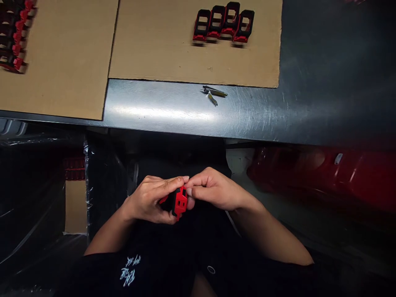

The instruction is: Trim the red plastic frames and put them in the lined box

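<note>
Above my lap, my left hand is wrapped round a red-and-black plastic part, its thumb and fingers on either side. The part's red face with small square holes shows; much of its black side is hidden in the palm. My right hand is closed at the part's upper right edge, thumb and forefinger pinched together against it. Whether anything small sits in that pinch, I cannot make out. A nail clipper lies on the metal table ahead of my hands.
Several similar red-and-black parts stand on a cardboard sheet. Another row of parts sits on the left cardboard sheet. Below the table edge are a red bin at right and a plastic-lined box at left.
</note>
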The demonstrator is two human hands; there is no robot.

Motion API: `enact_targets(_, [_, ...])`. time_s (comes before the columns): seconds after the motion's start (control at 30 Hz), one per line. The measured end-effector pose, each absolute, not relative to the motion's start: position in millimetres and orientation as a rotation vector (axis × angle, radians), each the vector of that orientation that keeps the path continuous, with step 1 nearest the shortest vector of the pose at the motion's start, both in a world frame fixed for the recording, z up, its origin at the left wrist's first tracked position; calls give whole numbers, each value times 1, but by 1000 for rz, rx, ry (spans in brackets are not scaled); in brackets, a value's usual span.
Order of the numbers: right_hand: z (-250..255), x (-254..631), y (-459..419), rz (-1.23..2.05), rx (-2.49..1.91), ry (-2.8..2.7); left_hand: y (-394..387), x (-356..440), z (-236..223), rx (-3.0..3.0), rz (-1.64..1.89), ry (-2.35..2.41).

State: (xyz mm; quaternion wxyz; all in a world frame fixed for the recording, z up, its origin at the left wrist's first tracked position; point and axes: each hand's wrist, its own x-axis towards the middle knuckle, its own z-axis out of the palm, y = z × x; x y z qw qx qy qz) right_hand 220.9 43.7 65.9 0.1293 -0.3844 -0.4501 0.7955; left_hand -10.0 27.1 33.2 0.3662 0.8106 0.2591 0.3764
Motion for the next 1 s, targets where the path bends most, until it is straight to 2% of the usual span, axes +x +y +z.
enact_targets(0.1, [66, 223, 44, 2352, -1051, -1254, 28, -10, 34, 2083, 995, 670])
enact_targets(0.3, [64, 220, 40, 2258, -1214, -1309, 29, -9, 36, 2112, 961, 666])
enact_targets(0.53, [62, 225, 41, 2324, -1003, -1266, 30, -8, 34, 2074, 985, 636])
enact_targets(0.7, [62, 223, 40, 2255, -1150, -1340, 30, -8, 36, 2090, 948, 637])
enact_targets(0.9, [61, 225, 42, 2334, -968, -1298, 29, -10, 35, 2054, 965, 624])
enact_targets(1.0, [61, 222, 40, 2286, -1066, -1286, 29, -9, 36, 2081, 951, 642])
